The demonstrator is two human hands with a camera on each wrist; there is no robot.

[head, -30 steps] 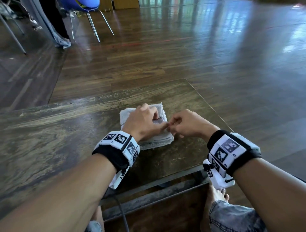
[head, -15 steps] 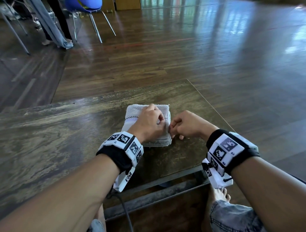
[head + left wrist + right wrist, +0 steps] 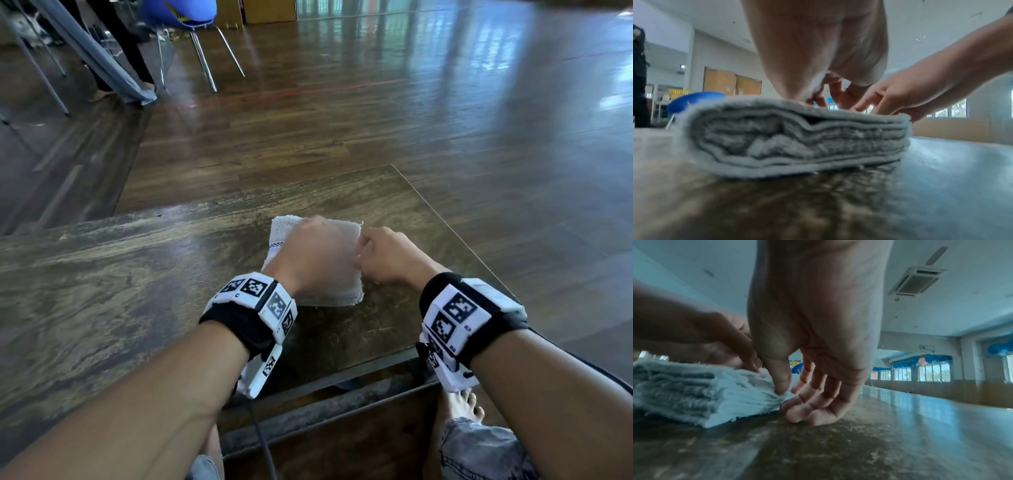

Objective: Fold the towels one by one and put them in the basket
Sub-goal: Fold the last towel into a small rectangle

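Head view, left hand (image 3: 315, 255) pressing folded towel (image 3: 342, 294), right hand (image 3: 387, 258) grip pinching its edge, table (image 3: 102, 274), blue chair (image 3: 178, 13) behind.

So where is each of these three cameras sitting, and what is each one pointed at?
Head view: worn on the head, looking forward and down at the wooden table; both forearms, left hand and right hand meet at the folded towel.
Left wrist view: low at the table, looking along the left hand at the towel's stacked layers; right hand enters from the right.
Right wrist view: low at the table, looking along the right hand, thumb on the towel's corner.
All three share the towel and both hands.
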